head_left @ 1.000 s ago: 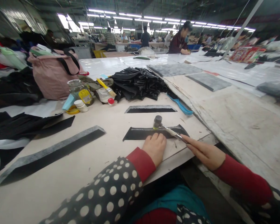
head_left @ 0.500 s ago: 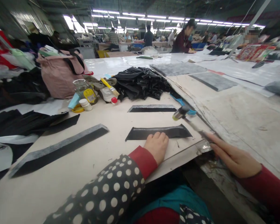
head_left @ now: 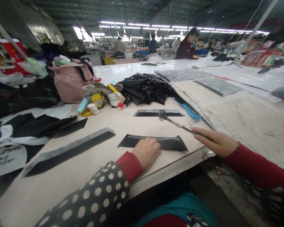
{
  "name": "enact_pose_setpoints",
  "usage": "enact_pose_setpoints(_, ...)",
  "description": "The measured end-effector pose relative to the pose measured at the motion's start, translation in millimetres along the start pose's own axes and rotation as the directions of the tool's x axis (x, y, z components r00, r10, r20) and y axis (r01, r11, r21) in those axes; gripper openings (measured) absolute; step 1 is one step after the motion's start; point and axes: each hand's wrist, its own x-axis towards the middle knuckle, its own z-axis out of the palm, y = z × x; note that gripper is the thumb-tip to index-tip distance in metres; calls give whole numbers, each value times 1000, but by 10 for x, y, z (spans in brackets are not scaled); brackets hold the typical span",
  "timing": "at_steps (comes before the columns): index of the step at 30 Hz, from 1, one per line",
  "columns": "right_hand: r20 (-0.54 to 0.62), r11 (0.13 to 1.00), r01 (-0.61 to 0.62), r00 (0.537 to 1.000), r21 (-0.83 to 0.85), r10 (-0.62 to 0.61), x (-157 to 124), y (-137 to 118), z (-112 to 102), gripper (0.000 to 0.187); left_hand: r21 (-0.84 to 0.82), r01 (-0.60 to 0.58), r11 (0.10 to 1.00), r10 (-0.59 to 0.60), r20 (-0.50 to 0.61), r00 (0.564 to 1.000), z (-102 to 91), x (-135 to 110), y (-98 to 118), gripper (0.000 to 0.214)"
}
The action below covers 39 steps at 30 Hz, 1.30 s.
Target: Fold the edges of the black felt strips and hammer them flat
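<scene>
My left hand (head_left: 147,152) lies over the near edge of a folded black strip (head_left: 169,142), its fingers close together and pressed on the material. My right hand (head_left: 219,142) is wrapped round the handle of a small hammer (head_left: 176,123). The dark, round hammer head hangs in the air, beyond the strip as I see it, and appears apart from it. Farther back lies a second black strip (head_left: 156,114) with a grey upper band. A longer strip (head_left: 71,151) of the same kind lies slantwise to the left.
A heap of black pieces (head_left: 146,86) stands at the back, with a blue-handled tool (head_left: 189,110) to its right. Left of it are a glass jar (head_left: 93,96), a yellow brush (head_left: 115,91) and a pink bag (head_left: 68,82). Tied black pieces (head_left: 21,126) lie far left.
The hammer has swung left and is sharper now. My left hand and the folded strip have shifted left, and the strip has turned slightly. The view has shifted a little too.
</scene>
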Motion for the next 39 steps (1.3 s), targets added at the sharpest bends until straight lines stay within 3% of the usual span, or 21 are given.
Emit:
enact_pose_setpoints(7, 145, 991, 137, 980, 7, -136, 767, -461, 322, 39, -59, 16, 998, -15, 11, 1000, -72, -260, -180, 23)
enact_pose_setpoints(13, 226, 993, 114, 967, 19, -116, 1454, -935, 751, 41, -102, 14, 995, -13, 11, 1000, -91, -257, -212, 22)
enact_pose_setpoints(18, 264, 975, 201, 939, 93, -219, 1759, -947, 940, 44, -139, 133, 981, -145, -78, 986, -124, -261, -330, 17)
enact_pose_setpoints(21, 193, 978, 121, 969, 168, -153, 1657, -780, 835, 33, -131, 242, 961, -254, -86, 963, -103, -265, -406, 20)
enact_pose_setpoints(23, 218, 974, -23, 976, 225, -27, 1474, -655, 727, 28, -110, 267, 958, -273, -50, 961, -74, -262, -431, 22)
enact_pose_setpoints(26, 372, 926, -283, 911, 249, 178, 1132, -502, 617, 42, -83, 270, 959, -274, -31, 961, -32, -249, -432, 22)
enact_pose_setpoints(28, 455, 910, -357, 860, 212, 231, 934, -430, 599, 50, -76, 271, 960, -274, -41, 961, -12, -242, -426, 22)
enact_pose_setpoints(30, 493, 925, -325, 848, 195, 195, 803, -381, 611, 52, -78, 268, 960, -272, -52, 961, 3, -240, -426, 22)
enact_pose_setpoints(34, 471, 942, -165, 882, 292, 9, 715, -371, 636, 47, -115, 272, 955, -281, -71, 957, 12, -243, -424, 23)
enact_pose_setpoints(39, 250, 934, 59, 956, 353, -154, 676, -583, 588, 33, -271, 249, 930, -286, -107, 952, -65, -219, -310, 26)
